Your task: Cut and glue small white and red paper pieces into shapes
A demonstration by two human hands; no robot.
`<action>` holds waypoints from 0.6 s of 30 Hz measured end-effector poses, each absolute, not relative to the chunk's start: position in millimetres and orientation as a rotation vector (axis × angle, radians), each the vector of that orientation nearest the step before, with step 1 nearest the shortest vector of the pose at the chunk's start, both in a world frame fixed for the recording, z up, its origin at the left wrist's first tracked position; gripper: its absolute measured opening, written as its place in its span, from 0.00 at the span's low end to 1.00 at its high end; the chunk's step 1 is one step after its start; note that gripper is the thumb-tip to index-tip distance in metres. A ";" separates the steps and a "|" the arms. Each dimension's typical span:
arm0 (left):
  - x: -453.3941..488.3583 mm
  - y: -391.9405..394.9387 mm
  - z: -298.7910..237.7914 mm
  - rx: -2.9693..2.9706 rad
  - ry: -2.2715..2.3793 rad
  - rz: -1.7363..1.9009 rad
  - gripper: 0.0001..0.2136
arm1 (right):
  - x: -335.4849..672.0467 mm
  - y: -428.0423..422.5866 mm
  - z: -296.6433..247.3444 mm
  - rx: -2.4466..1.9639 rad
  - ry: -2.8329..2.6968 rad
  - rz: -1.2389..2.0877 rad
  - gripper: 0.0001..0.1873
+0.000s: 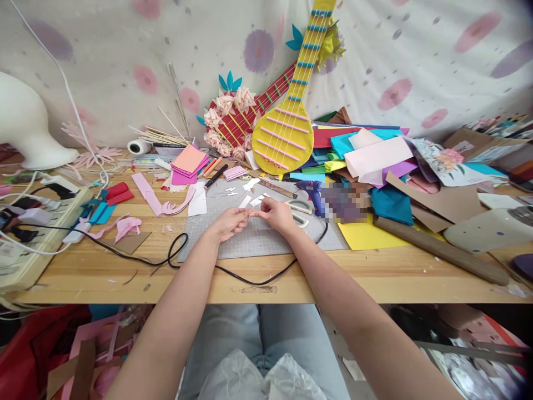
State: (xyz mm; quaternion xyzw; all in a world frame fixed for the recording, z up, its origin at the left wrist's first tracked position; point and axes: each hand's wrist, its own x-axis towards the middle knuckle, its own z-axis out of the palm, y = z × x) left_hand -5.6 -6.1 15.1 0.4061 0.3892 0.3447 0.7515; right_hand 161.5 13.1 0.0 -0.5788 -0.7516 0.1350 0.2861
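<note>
My left hand [230, 223] and my right hand [275, 214] meet over the grey cutting mat [266, 239] on the wooden table. Their fingertips are pinched together on a small pale strip of paper [252, 213] between them. Both hands have their fingers curled. Small white paper scraps [250, 194] lie on the mat just beyond my hands. A pair of scissors [300, 212] lies right beside my right hand. A blue glue gun [313, 191] rests behind the scissors, its black cord [175, 253] looping across the table front.
A yellow paper guitar [287, 128] and a red one with paper flowers [227, 119] lean on the back wall. A heap of coloured paper sheets [375, 161] fills the right side. A power strip [45, 222] sits left. Pink paper pieces [188, 164] lie behind the mat.
</note>
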 end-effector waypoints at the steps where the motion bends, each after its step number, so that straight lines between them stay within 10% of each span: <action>1: -5.8 -6.4 15.1 0.884 0.817 0.731 0.13 | 161.0 13.4 0.2 -1.547 -2.009 0.370 0.26; 18: -30.8 1.1 21.9 0.570 0.629 1.254 0.13 | 220.1 7.5 28.8 -1.638 -1.803 0.631 0.18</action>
